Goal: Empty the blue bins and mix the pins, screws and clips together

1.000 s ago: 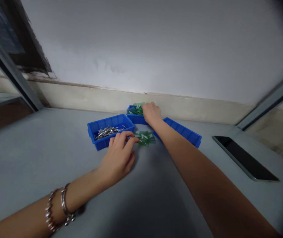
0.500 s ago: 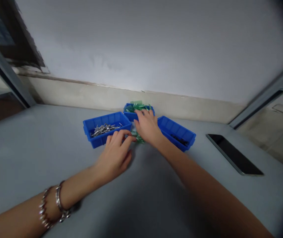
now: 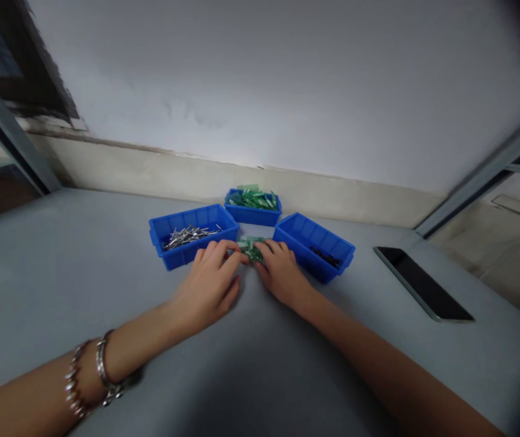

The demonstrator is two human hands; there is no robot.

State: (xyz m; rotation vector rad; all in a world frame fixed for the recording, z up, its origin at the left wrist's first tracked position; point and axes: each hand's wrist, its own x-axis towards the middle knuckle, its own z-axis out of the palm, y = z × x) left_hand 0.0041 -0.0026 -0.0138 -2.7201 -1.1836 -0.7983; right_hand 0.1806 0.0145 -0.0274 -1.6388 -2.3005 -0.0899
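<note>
A small pile of green plastic pieces [image 3: 250, 247] lies on the grey table between three blue bins. My left hand [image 3: 209, 285] has bent fingers, and its thumb and fingertips pinch at the pile's left edge. My right hand [image 3: 282, 274] lies palm down with its fingers curled onto the pile's right side. The left bin [image 3: 182, 258] holds several shiny metal pins [image 3: 189, 235]. More green pieces [image 3: 254, 198] fill the back bin [image 3: 250, 216]. The right bin [image 3: 303, 233] holds a few dark parts [image 3: 326, 255].
A black phone [image 3: 423, 282] lies flat on the table to the right of the bins. A pale wall runs just behind the bins. Metal frame posts stand at the far left [image 3: 9, 142] and far right [image 3: 482, 182]. Bracelets circle my left wrist [image 3: 89, 379].
My right hand left the back bin and came down onto the green pile next to my left hand. The left hand has stayed at the pile.
</note>
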